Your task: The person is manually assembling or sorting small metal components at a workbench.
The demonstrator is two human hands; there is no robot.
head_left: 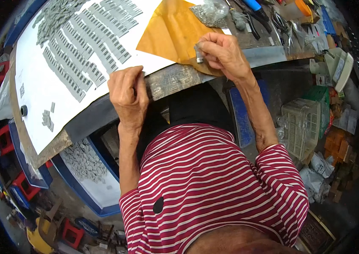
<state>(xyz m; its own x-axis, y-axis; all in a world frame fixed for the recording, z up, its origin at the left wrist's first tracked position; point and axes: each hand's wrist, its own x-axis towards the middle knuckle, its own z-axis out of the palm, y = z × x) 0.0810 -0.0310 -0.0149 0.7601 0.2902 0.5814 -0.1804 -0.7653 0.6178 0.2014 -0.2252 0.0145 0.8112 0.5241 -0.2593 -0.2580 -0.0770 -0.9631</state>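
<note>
Between the thumb and fingers of my right hand (225, 56) is a small grey piece (198, 54), held over the near edge of an orange-brown sheet (169, 31). My left hand (128, 95) rests at the table's front edge with its fingers curled in; what they hold, if anything, is hidden. Beyond it, rows of small flat grey parts with dark slots (82, 46) lie on a white sheet (31, 120). A loose heap of similar grey parts (57, 19) sits at the far left. A few more grey parts (47, 120) lie near the left corner.
A clear bag of small metal bits (211, 15), pliers (279, 21) and other tools crowd the back right. At the left stands a dark ring (24, 110). Below the table are a blue-rimmed tray of grey parts (114, 207) and, to the right, a pale plastic crate (302, 127).
</note>
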